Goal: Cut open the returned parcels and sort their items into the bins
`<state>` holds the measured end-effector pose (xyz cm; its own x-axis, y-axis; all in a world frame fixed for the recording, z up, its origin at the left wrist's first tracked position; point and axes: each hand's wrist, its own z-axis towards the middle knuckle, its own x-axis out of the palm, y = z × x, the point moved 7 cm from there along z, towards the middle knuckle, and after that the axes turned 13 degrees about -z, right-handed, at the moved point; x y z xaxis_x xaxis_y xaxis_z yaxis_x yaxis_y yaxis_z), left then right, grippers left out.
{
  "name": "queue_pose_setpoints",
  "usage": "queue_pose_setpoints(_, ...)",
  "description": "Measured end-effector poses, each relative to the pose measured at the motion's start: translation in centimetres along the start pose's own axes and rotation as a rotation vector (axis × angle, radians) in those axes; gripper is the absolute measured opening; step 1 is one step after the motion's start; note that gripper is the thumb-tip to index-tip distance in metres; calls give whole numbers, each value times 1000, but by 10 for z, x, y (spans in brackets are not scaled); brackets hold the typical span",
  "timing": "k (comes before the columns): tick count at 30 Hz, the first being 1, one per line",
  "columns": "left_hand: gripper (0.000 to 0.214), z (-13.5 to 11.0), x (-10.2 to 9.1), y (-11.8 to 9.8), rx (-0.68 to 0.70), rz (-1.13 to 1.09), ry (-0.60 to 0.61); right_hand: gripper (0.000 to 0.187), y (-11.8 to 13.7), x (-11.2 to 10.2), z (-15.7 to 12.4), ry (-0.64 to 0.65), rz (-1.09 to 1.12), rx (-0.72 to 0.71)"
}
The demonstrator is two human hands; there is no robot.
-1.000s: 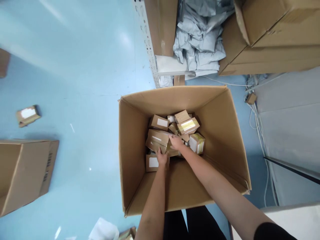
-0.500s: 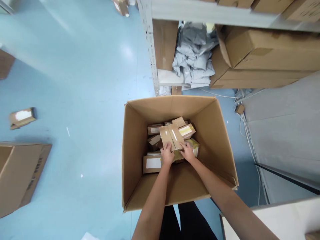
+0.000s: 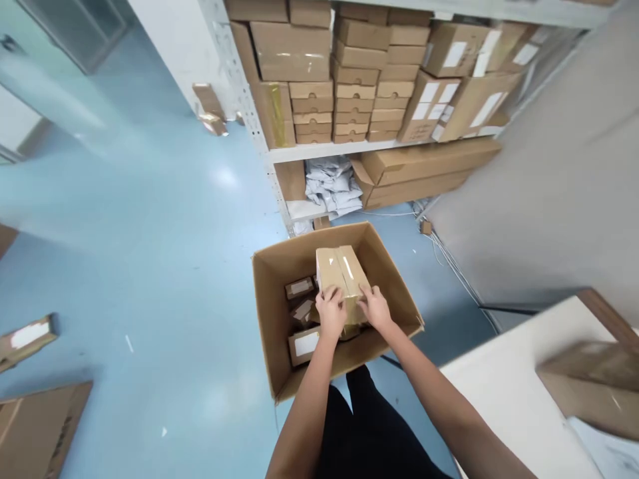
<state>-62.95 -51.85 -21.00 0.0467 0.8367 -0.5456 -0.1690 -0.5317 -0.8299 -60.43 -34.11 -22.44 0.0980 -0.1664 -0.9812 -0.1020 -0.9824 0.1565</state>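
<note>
Both my hands grip a taped brown cardboard box [image 3: 341, 266] at its near end. My left hand [image 3: 331, 311] has its fingers bent over the near left corner, and my right hand [image 3: 374, 306] clasps the near right corner. The held box is over the opening of a large open carton [image 3: 269, 319]. Inside the carton, to the left of my hands, lie several smaller boxes, among them a white-labelled parcel box [image 3: 304, 344] and another labelled box [image 3: 299, 287]. The held box and my arms hide the rest of the contents.
Beyond the carton stands a metal shelf [image 3: 319, 153] with stacked brown boxes and grey plastic mailers [image 3: 332, 186]. A white table [image 3: 499, 359] with a cardboard box [image 3: 594, 379] is at the right. Cartons lie on the blue floor [image 3: 174, 279] at left; cables run along the right wall.
The box in my hands has risen from among the parcels toward the carton's opening. My view has tilted up, so more of the shelf and the right-hand table shows.
</note>
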Motion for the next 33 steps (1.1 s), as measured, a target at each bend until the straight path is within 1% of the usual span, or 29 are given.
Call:
queue_pose_setpoints(2, 39, 2, -14, -38, 121, -37, 16, 54, -4, -36, -17, -90, 22, 36)
queue_pose_setpoints(4, 37, 0, -21, -73, 228, -66, 49, 55, -12, -66, -39, -164, 22, 92)
queue_pose_setpoints(6, 35, -4, -24, -105, 312, -89, 79, 55, -24, -91, -63, -207, 3, 178)
queue_pose_setpoints(8, 34, -10, -20, -135, 378, -117, 116, 55, -40, -113, -90, -236, -20, 276)
queue_pose_setpoints(9, 34, -13, -14, -149, 407, -133, 143, 55, -49, -123, -105, -254, -28, 324)
queue_pose_setpoints(11, 33, -22, 4, -179, 462, -164, 218, 54, -70, -141, -137, -300, -39, 417)
queue_pose_setpoints(14, 34, -49, 44, -224, 545, -201, 359, 51, -108, -158, -198, -387, -37, 574)
queue_pose_setpoints(16, 33, -78, 76, -255, 606, -222, 450, 47, -136, -160, -249, -439, -29, 699)
queue_pose_setpoints(18, 32, -116, 111, -284, 668, -247, 538, 43, -163, -154, -307, -483, -26, 830)
queue_pose_setpoints(21, 33, -190, 170, -320, 739, -298, 688, 42, -201, -133, -402, -528, -32, 1016)
queue_pose_setpoints(23, 32, -248, 215, -332, 751, -325, 799, 43, -224, -111, -466, -528, -38, 1127)
queue_pose_setpoints(24, 32, -279, 238, -332, 739, -327, 861, 44, -234, -96, -497, -516, -39, 1175)
queue_pose_setpoints(25, 33, -311, 260, -328, 710, -315, 931, 44, -244, -80, -527, -487, -34, 1220)
queue_pose_setpoints(26, 36, -343, 282, -319, 661, -287, 1011, 45, -253, -61, -555, -439, -20, 1268)
queue_pose_setpoints(27, 44, -376, 303, -306, 603, -240, 1124, 50, -260, -40, -583, -374, 4, 1324)
queue_pose_setpoints(28, 57, -409, 320, -291, 543, -182, 1255, 57, -266, -18, -610, -296, 42, 1378)
queue_pose_setpoints(29, 74, -439, 332, -275, 487, -123, 1376, 66, -271, 3, -634, -218, 88, 1417)
queue_pose_setpoints(30, 90, -463, 341, -261, 439, -74, 1458, 75, -273, 22, -654, -160, 135, 1431)
queue_pose_setpoints(31, 101, -481, 345, -250, 403, -37, 1502, 80, -275, 36, -670, -132, 176, 1421)
queue_pose_setpoints(32, 107, -492, 347, -243, 381, -12, 1507, 83, -276, 46, -682, -132, 208, 1390)
queue_pose_setpoints(33, 107, -497, 348, -241, 374, 5, 1485, 82, -276, 52, -689, -151, 232, 1348)
